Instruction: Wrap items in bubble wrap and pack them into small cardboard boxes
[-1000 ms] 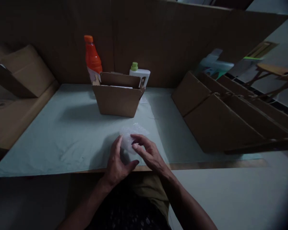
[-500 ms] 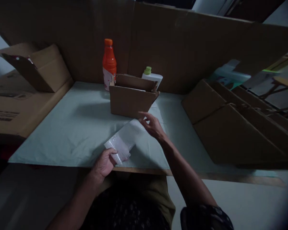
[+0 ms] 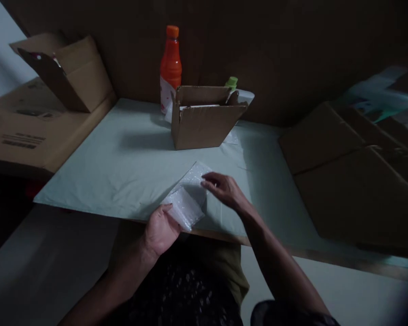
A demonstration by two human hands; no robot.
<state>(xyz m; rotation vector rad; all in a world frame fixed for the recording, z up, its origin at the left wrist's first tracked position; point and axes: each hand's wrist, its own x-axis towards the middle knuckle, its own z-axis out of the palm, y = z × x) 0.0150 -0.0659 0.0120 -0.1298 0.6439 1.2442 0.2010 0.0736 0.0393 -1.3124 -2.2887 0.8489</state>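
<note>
A strip of clear bubble wrap (image 3: 189, 197) lies on the pale table cover (image 3: 122, 163) near the front edge. My left hand (image 3: 160, 227) grips its near end, fingers closed on it. The fingers of my right hand (image 3: 223, 189) are curled and pinch the far end of the strip. An open small cardboard box (image 3: 204, 118) stands behind, with an orange bottle (image 3: 170, 65) and a white bottle with a green cap (image 3: 231, 84) behind it.
An open cardboard carton (image 3: 68, 72) rests on flat cartons (image 3: 23, 131) at the left. Flattened cardboard sheets (image 3: 353, 172) lean at the right. A tall cardboard wall (image 3: 292, 54) closes the back.
The crumpled bubble wrap has been stretched into a strip. My right hand pulled out toward the box, then came back to the strip's far end. The view has swung to the left.
</note>
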